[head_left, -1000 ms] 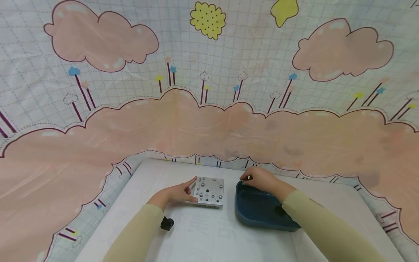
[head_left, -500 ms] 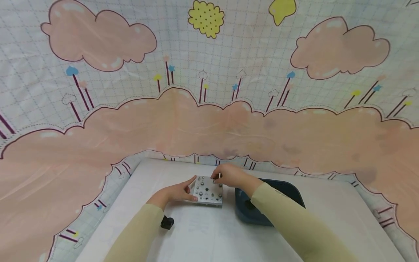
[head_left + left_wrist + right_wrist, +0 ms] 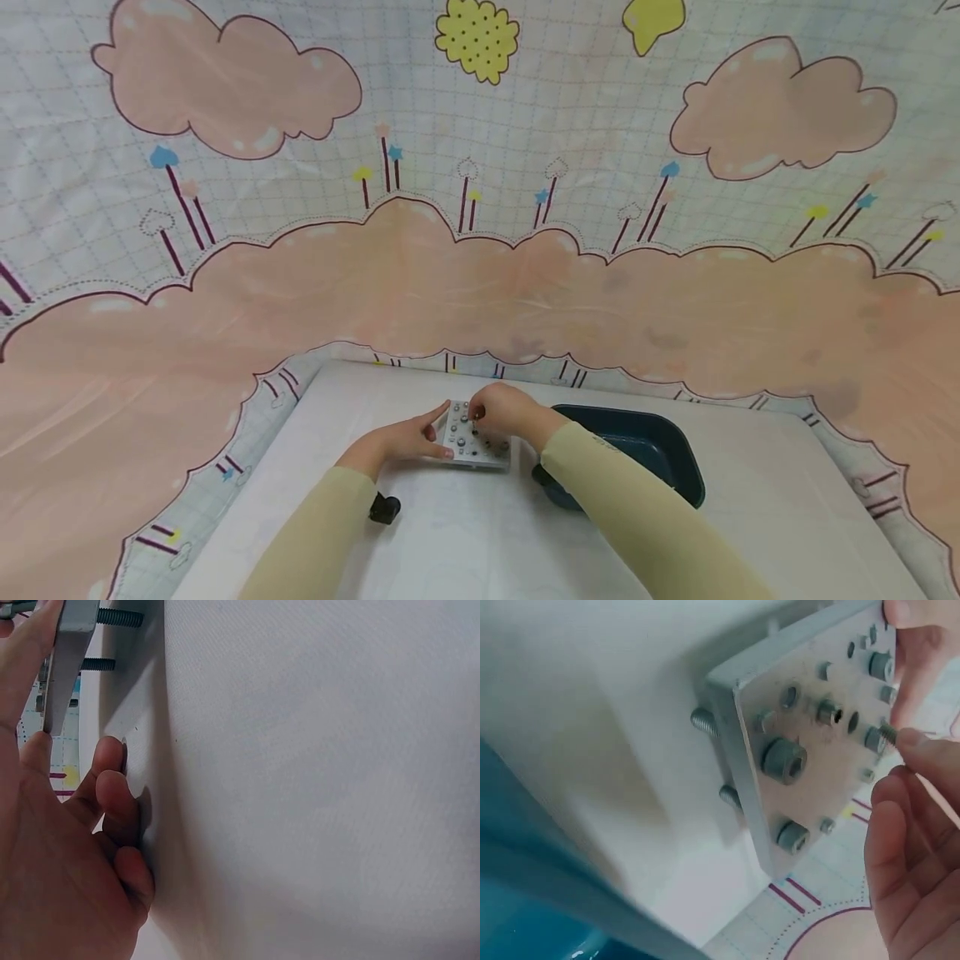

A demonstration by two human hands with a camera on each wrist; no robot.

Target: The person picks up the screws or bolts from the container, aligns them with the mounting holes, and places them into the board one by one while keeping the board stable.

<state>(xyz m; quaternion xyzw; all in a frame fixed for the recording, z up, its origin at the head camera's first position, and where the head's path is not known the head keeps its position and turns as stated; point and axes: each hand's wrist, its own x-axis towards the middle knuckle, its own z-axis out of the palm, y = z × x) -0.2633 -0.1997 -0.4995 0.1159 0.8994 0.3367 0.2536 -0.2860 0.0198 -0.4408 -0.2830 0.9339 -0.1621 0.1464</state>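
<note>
A square metal plate [image 3: 480, 459] with several bolts and holes stands on the white table in the head view. My left hand [image 3: 401, 437] grips its left side with thumb and index finger, the other fingers curled beneath. My right hand [image 3: 510, 415] is over the plate's upper middle. In the right wrist view its thumb and index finger pinch a small threaded screw [image 3: 888, 734] close to the plate's face, beside a bolt head. Whether the screw sits in a hole cannot be made out. Bolt shanks [image 3: 120, 617] stick out under the plate in the left wrist view.
A dark blue tray [image 3: 633, 414] stands right of the plate, partly under the right sleeve [image 3: 630, 500]. A small black object [image 3: 385, 508] lies by the left sleeve. Behind the table hangs a patterned cloth [image 3: 480, 292].
My right hand has moved left from the tray's rim to the plate, then further in over its face. The left hand has stayed on the plate. The tray has shifted slightly.
</note>
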